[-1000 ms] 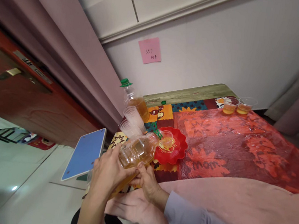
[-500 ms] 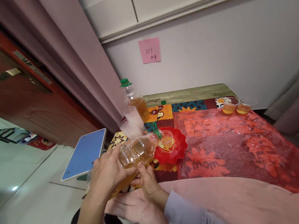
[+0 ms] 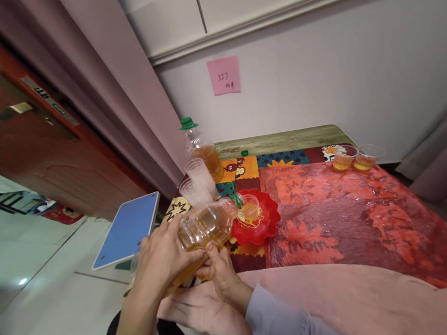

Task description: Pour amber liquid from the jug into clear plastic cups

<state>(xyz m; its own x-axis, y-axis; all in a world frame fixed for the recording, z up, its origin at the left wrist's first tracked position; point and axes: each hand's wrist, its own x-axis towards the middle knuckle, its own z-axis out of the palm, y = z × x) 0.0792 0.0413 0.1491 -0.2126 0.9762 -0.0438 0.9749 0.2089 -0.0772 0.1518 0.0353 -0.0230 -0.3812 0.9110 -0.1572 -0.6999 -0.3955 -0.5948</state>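
Gripping a tilted bottle point(image 3: 207, 226) of amber drink, with the left hand point(image 3: 159, 253) around its left side and the right hand point(image 3: 222, 271) against its near side. Holding its mouth just beside a cup point(image 3: 249, 207) on a red plate point(image 3: 269, 224). Facing two cup stacks point(image 3: 195, 192), then a green-capped second bottle point(image 3: 208, 160) and a loose cap point(image 3: 244, 153). Seeing two part-filled cups point(image 3: 342, 164) at far right, a pink note point(image 3: 223, 75) on the wall point(image 3: 302, 79).

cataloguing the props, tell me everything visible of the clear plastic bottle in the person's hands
The clear, moulded, plastic-looking bottle of amber liquid is tilted, neck towards the clear plastic cup in the scalloped red dish. Green plastic shows by its neck. The bare left hand, partly hiding it, and bare right hand hold it. Whether neck and cup touch is unclear.
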